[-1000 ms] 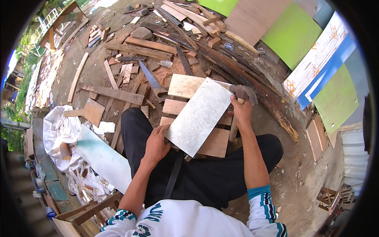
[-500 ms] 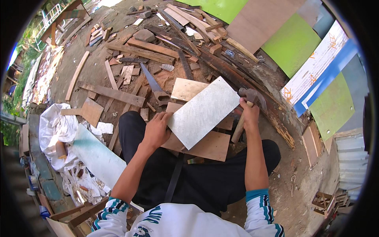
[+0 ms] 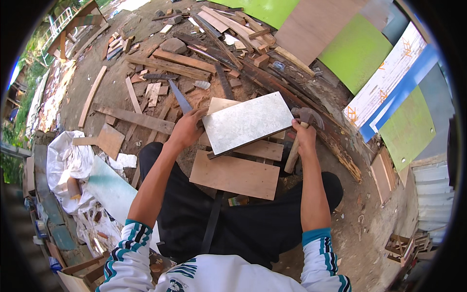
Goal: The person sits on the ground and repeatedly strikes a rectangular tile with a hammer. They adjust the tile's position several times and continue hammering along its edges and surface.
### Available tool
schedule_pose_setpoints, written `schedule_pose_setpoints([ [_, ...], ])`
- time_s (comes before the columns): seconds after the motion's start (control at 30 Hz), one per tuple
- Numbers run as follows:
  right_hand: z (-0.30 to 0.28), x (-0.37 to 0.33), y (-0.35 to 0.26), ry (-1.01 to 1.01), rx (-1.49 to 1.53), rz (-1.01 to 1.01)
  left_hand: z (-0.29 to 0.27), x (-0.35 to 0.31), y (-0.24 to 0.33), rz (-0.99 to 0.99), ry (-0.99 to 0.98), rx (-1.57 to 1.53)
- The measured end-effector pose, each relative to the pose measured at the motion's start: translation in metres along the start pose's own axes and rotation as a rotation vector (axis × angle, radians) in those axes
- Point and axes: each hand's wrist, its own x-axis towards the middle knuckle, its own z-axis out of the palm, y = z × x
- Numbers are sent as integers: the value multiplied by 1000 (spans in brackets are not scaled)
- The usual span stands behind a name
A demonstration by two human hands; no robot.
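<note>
A rectangular board [image 3: 248, 121] with a silvery, sheet-metal-like face and a dark edge is held up in front of me. My left hand [image 3: 187, 131] grips its left edge, fingers closed around it. On the opposite side, my right hand [image 3: 305, 137] clasps a claw hammer [image 3: 292, 156] by the handle, head upward, and also touches the board's right corner. Beneath lie pale wooden slats, the nearest a flat wooden board [image 3: 234, 175] between my legs. A handsaw [image 3: 180, 99] rests on the ground just beyond my left hand, which hides its handle.
Scrap timber [image 3: 182, 61] and stones litter the ground ahead. At left are a white sack [image 3: 73, 155] and a pale sheet [image 3: 109, 182]. Painted green panels [image 3: 356, 53] lean along the right. A small wooden crate [image 3: 399, 249] sits at lower right.
The silvery board has turned clockwise to lie more level and moved slightly away from me, uncovering the wooden board beneath. My left hand has moved forward with it; the hammer stays in my right.
</note>
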Motion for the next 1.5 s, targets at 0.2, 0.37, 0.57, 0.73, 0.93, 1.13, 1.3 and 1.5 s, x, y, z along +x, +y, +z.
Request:
schedule_pose_setpoints([
  [0.2, -4, 3, 13, 8, 46, 7, 12, -60, 52, -518, 170, -370],
  [0.37, -2, 1, 10, -24, 67, -16, 49, -84, 75, -499, 207, -382],
  [0.57, -1, 5, 14, -50, 168, -37, 58, -86, 78, -517, 272, -364],
  [0.73, -4, 6, 10, -49, 99, -64, 44, -77, 80, -639, 145, -456],
  [0.93, -5, 0, 1, -91, 76, 1, 37, -75, 78, -770, 15, -521],
  [1.13, -4, 3, 4, -107, 134, -13, 51, -81, 65, -696, 85, -540],
  [1.3, -6, 9, 11, -105, 178, -6, 52, -83, 64, -682, 70, -547],
  [1.5, -4, 11, 16, -99, 183, -10, 58, -87, 75, -559, 241, -485],
])
